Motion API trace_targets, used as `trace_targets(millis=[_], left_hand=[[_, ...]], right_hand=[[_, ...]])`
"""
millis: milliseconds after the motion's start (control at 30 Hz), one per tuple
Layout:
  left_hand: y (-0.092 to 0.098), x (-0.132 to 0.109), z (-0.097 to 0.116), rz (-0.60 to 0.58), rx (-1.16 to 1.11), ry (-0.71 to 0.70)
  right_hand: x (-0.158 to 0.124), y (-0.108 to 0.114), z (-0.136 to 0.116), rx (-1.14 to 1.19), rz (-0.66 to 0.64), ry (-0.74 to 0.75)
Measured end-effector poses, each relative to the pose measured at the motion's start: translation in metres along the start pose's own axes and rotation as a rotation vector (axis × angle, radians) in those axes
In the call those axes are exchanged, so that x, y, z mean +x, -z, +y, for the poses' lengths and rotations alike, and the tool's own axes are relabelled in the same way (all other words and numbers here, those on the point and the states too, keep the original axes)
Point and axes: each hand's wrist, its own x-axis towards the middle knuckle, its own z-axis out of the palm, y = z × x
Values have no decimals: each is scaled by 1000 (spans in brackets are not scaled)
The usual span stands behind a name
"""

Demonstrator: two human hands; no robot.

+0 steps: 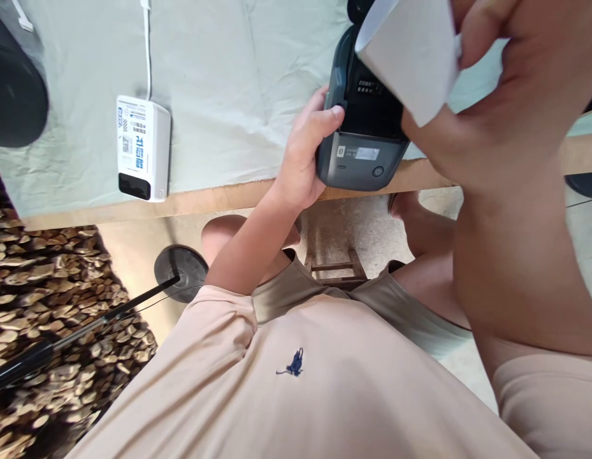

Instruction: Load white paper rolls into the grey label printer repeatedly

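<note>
My left hand [305,146] is closed around the left side of a dark grey label printer [362,162], its thumb over the edge. The printer is tilted above the table's front edge with its lid raised, showing a black inner bay and a round power button on the front. Close to the camera, my right hand [487,95] is closed on a roll of white paper [413,57], held over the printer's upper right part. The paper hides some of the bay and the lid; part of my right hand is cut off by the frame's top.
A white power bank [143,150] with a cable [147,51] plugged in lies on the cloth-covered table [219,95]. A dark rounded object [13,83] stands at the far left. Below are a round black stand base [181,273], a wooden stool [336,271] and stacked firewood [47,280].
</note>
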Motion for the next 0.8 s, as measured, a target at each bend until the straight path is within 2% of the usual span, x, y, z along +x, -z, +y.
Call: trace_targets(millis=[67,100,167,267,433,633,800], left_hand=[[0,-1,-1,-15,9,3],[0,-2,-2,-19,15,6],[0,-3,-4,-15,21,12],[0,-4,-6,7,23,23],[0,-4,-6,16,80,29],[0,-2,-5,11,116,21],[-2,-1,-7,-19,116,-93]], right_hand=[[-2,-1,-6,-331,-64,298],[-2,0,-7,-441,-84,369],[-1,2,-5,-662,-83,451],[3,9,0,-909,-64,491],[0,18,-10,-892,-118,444],[-4,14,-21,-858,-184,295],[-3,15,-18,-811,-216,377]])
